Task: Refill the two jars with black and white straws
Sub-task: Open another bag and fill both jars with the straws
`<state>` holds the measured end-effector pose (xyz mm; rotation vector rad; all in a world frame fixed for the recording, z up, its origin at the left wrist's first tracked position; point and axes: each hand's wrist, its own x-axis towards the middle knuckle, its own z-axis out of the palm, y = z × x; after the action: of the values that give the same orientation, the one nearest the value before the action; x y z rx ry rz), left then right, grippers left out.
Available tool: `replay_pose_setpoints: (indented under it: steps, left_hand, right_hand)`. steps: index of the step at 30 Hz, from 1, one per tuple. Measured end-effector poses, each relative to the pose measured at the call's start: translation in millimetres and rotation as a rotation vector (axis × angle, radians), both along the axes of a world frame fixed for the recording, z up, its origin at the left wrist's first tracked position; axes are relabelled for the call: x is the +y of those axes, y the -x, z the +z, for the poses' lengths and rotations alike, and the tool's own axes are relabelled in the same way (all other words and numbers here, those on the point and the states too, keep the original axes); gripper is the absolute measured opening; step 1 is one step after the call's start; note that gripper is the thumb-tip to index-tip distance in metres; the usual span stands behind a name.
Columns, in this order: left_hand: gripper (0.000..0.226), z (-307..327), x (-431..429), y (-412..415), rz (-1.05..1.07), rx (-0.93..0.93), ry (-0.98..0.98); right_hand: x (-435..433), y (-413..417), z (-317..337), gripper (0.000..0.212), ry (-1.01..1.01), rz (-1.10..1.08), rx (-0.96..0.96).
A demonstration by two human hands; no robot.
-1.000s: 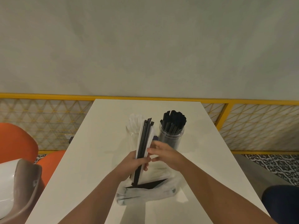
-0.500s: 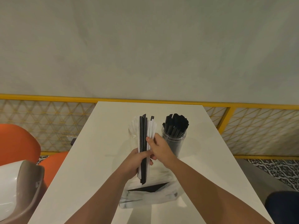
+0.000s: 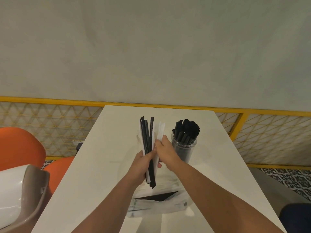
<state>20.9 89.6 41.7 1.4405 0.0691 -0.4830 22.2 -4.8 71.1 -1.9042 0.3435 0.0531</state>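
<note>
My left hand (image 3: 140, 167) grips an upright bundle of mixed black and white straws (image 3: 148, 140) above the white table (image 3: 94, 165). My right hand (image 3: 165, 152) pinches the white straws (image 3: 160, 130) at the bundle's right side. To the right stands a clear jar full of black straws (image 3: 184, 142). The second jar, with white straws, is almost fully hidden behind the bundle and my hands. A clear plastic bag (image 3: 158, 204) with more black and white straws lies on the table under my wrists.
A yellow mesh railing (image 3: 50, 121) runs behind the table's far edge, below a plain wall. Orange chairs (image 3: 20, 147) and a white and grey chair back (image 3: 20, 192) stand to the left. Patterned floor tiles (image 3: 289, 179) show at the right.
Both hands have lifted the straw bundle higher and away from the bag. My right hand has slid up the bundle and now separates the white straws from the black ones.
</note>
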Motion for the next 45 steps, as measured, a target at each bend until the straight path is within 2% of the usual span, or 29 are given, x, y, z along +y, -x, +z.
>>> replay_pose_setpoints:
  steps: [10,16,22,26,29,33,38,42,45]
  left_hand:
    - [0.027,4.1,2.8,-13.5,0.203,-0.045,-0.052]
    - [0.013,8.3,19.1,-25.2,0.324,0.009,0.079]
    - [0.012,8.6,29.7,-30.9,0.340,0.009,0.116]
    - [0.017,9.4,32.3,-33.4,0.325,0.000,0.143]
    - [0.021,9.3,31.6,-34.2,0.287,-0.024,0.147]
    - [0.022,12.6,32.2,-32.0,0.190,-0.045,0.151]
    - [0.019,18.5,31.6,-29.0,0.106,-0.049,0.150]
    - [0.023,18.8,30.6,-28.2,0.061,-0.041,0.150]
    - [0.021,18.8,29.3,-26.3,0.032,-0.039,0.140]
  right_hand:
    - [1.1,-15.2,9.6,0.013,-0.257,-0.185,-0.114]
    - [-12.8,-47.4,31.1,0.007,-0.445,-0.290,-0.272]
    - [-19.2,-80.7,43.9,0.006,-0.478,-0.372,-0.362]
    - [-19.1,-92.0,45.7,0.007,-0.391,-0.352,-0.467]
    - [-12.8,-89.8,27.0,0.014,-0.237,-0.272,-0.455]
    - [-7.5,-82.1,4.5,0.024,-0.059,-0.131,-0.322]
    - [-10.8,-82.1,-17.0,0.034,0.269,-0.034,-0.151]
    - [-11.5,-76.5,-11.8,0.036,0.202,-0.080,-0.351]
    - [-8.8,-75.0,-2.7,0.030,0.274,-0.107,-0.488]
